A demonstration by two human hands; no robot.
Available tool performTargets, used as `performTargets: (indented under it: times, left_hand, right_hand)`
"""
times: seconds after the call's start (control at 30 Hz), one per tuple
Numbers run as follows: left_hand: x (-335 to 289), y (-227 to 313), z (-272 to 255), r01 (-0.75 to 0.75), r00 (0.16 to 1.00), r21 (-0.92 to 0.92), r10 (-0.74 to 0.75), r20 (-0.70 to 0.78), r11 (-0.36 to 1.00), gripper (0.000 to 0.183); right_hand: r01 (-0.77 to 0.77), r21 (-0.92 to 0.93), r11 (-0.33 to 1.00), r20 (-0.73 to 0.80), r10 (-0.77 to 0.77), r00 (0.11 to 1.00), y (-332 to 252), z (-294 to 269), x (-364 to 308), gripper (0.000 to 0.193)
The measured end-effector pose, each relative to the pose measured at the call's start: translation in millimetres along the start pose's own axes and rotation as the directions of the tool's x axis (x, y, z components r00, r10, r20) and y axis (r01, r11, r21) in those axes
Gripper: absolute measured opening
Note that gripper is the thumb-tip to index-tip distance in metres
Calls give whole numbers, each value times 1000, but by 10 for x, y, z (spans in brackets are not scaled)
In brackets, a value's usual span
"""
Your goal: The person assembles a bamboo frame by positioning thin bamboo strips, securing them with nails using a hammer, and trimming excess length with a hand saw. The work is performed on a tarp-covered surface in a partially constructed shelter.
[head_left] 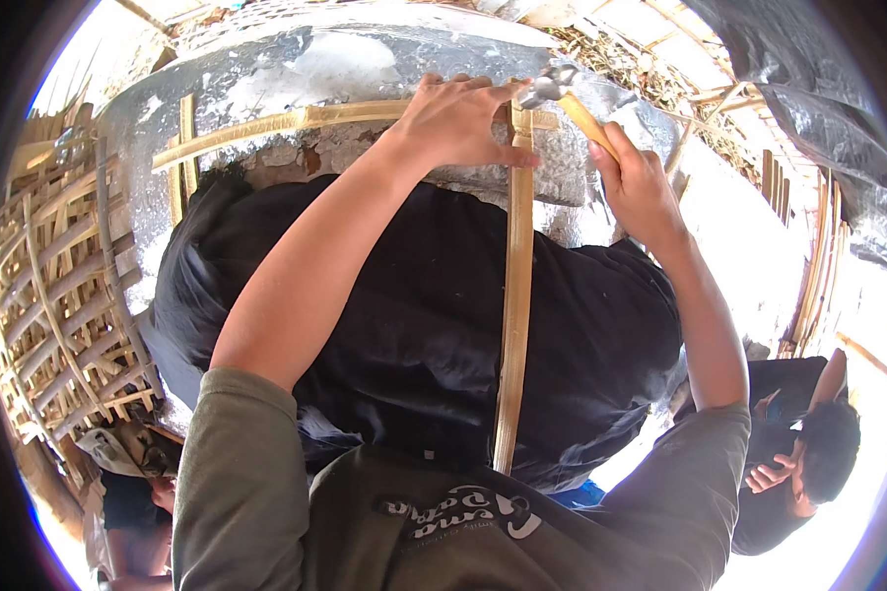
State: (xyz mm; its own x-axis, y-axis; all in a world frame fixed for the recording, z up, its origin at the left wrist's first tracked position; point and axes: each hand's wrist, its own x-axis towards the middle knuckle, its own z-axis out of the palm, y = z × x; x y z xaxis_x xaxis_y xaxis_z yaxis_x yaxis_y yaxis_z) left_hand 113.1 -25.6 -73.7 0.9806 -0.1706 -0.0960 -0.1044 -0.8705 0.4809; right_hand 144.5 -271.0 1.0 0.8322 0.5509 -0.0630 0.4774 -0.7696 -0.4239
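My right hand is wrapped round the wooden handle of a hammer. Its metal head is just over the far end of a long bamboo strip, close to my left fingertips. This strip runs from my lap to a crosswise bamboo strip, where the two meet. My left hand grips the long strip near this joint, thumb across it and fingers near its end. Whether a nail is there I cannot make out. At the left, a short upright strip crosses the other end of the crosswise one.
Dark cloth covers my legs beneath the strips. A grey sheet lies beyond. Woven bamboo lattice stands at left. One person sits at right; another person's legs show lower left. Silvery sheeting hangs upper right.
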Motion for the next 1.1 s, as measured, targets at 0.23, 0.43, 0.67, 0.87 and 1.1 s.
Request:
performTargets:
  times: [0.23, 0.43, 0.67, 0.87, 1.1]
  left_hand:
    - [15, 25, -27, 4, 998, 4, -4, 57, 1000, 115]
    - [4, 14, 12, -3, 999, 7, 3, 40, 1000, 115]
    - [28, 5, 19, 8, 999, 16, -9, 46, 1000, 116]
    - [24, -25, 15, -13, 1000, -40, 14, 25, 999, 113]
    - [-9, -23, 71, -8, 1000, 2, 8, 19, 1000, 110]
  right_hand:
    - [5, -49, 999, 10, -5, 1000, 41, 17, -15, 16]
    - [-24, -4, 1000, -32, 24, 999, 45, 64, -40, 15]
    - [14, -57, 998, -72, -18, 997, 7, 64, -45, 17]
    - [5, 257, 966, -291, 72, 954, 150, 134, -122, 19]
    - [67, 18, 998, -235, -61, 970, 134, 86, -162, 19]
